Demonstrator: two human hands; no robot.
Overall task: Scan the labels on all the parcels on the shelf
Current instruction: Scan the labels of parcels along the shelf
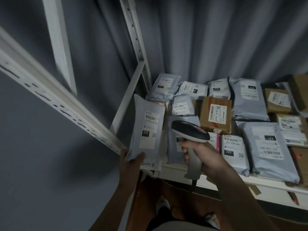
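My left hand [133,158] grips the bottom edge of a grey mailer bag [147,129] and holds it upright at the shelf's left end, its white label marked 010 facing me. My right hand [198,153] grips the handle of a grey and black barcode scanner [190,132], whose head points away from me over the parcels. The white shelf [216,176] carries several grey mailer bags with white labels, such as one marked 231 [233,152] and a larger one [266,147], and a brown carton [215,114] behind the scanner.
White perforated shelf uprights [135,35] rise at the left, and a slanted beam [55,97] crosses the left foreground. A grey curtain [216,39] hangs behind the shelf. More brown cartons [277,100] lie at the right. The brown floor and my feet [162,205] show below.
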